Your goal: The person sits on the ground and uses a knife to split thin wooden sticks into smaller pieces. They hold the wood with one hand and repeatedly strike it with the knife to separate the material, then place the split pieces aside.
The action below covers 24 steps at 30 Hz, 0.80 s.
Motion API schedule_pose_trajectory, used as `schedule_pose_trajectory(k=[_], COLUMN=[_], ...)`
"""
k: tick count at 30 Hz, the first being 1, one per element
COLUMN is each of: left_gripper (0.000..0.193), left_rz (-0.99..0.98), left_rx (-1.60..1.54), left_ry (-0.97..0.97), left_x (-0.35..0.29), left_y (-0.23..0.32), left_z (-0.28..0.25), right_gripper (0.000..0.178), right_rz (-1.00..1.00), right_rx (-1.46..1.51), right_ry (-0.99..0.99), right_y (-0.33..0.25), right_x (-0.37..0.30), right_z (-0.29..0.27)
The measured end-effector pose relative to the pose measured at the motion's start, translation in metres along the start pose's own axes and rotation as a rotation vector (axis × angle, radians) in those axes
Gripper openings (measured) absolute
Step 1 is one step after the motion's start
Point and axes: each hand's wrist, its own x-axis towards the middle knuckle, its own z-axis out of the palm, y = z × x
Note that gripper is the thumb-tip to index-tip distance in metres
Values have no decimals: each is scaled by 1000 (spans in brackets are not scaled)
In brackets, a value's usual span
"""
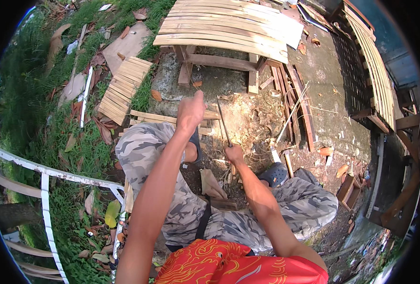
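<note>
Your right hand [234,154] has its fingers closed around the handle of a long dark blade [223,124], which stands nearly upright, tip angled away from you. Your left hand [190,111] is raised ahead of the knee, fingers curled shut; whether they hold a strip I cannot tell. Just below the right fingers lies a pale offcut of wood [212,184] among shavings [255,124] on the ground (evidence of much splitting already done). Beyond the left fingers, a slatted table [224,28] carries finished strips, and a slat panel [125,87] rests in the grass. Judged so, work is well advanced but loose strips [293,102] remain unassembled.
</note>
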Motion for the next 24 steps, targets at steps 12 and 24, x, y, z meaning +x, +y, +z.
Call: schedule_pose_trajectory(k=[12, 24], left_gripper=[70, 46], left_rz=[-37, -34], left_rx=[186, 39], left_ry=[-61, -25], left_x=[11, 19], left_y=[35, 17], left_z=[23, 19], right_gripper=[32, 40], right_rz=[-179, -248], right_rx=[482, -18], right_ry=[106, 138], right_y=[-31, -8], right_x=[-20, -44], right_z=[-1, 13])
